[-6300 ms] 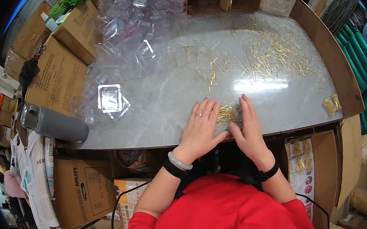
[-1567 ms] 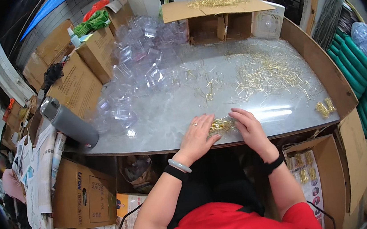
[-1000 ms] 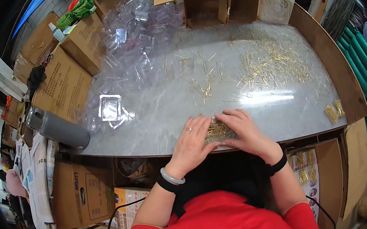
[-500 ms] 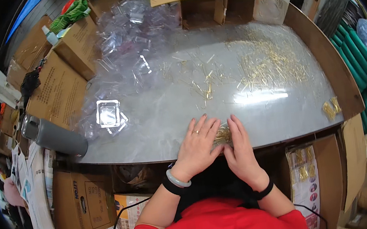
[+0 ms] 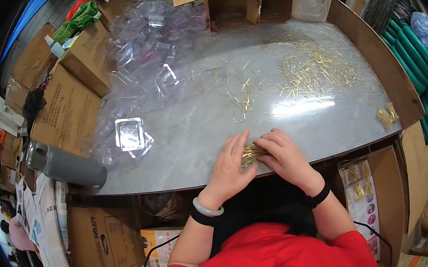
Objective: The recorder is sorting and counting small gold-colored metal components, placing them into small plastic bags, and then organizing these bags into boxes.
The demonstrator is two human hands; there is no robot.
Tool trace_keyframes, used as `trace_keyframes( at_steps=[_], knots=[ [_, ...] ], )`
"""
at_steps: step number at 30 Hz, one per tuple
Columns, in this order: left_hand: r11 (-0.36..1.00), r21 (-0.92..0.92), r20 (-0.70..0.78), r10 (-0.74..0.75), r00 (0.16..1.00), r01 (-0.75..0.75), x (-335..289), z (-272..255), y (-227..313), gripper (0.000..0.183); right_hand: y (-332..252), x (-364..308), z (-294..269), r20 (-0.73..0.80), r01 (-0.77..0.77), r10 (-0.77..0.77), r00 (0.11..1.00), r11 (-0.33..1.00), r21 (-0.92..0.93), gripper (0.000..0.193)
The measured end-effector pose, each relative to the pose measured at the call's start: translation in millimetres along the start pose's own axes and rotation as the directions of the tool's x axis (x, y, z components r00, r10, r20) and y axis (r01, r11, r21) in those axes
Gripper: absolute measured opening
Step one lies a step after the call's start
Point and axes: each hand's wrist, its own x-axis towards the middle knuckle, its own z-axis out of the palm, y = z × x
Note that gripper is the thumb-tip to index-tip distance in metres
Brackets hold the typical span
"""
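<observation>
Head-worn fisheye looks steeply down, fairly close, at table [image 5: 184,152].

Grey marble table [image 5: 184,152]; cardboard boxes [image 5: 65,107]; glare patch [image 5: 300,106]

Dressed in a red top [image 5: 269,258], with a pale bangle [image 5: 207,209] over one black wristband [image 5: 200,219], another black wristband [image 5: 318,196] opposite.
</observation>
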Motion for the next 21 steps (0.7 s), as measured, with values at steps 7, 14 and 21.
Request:
trace_keyframes(
  at_steps=[7,14,21],
  knots=[
    [0.999,0.017,0.070,0.030,0.997,-0.031,-13.1,-14.1,-1.7,0.079,-5.7,-2.8,9.6,-0.181,-0.013,0.003,0.984,0.998,-0.056,0.029],
    [0.950,0.299,0.058,-0.105,0.993,0.083,-8.4,-26.0,15.5,0.073,-5.4,-4.7,2.9,-0.106,-0.065,0.071,0.992,0.996,0.053,0.032],
    [0.949,0.259,0.027,-0.195,0.980,0.181,3.2,-10.8,20.6,0.071,-16.7,4.3,3.8,-0.101,0.011,-0.029,0.994,0.984,-0.176,0.042]
  ],
)
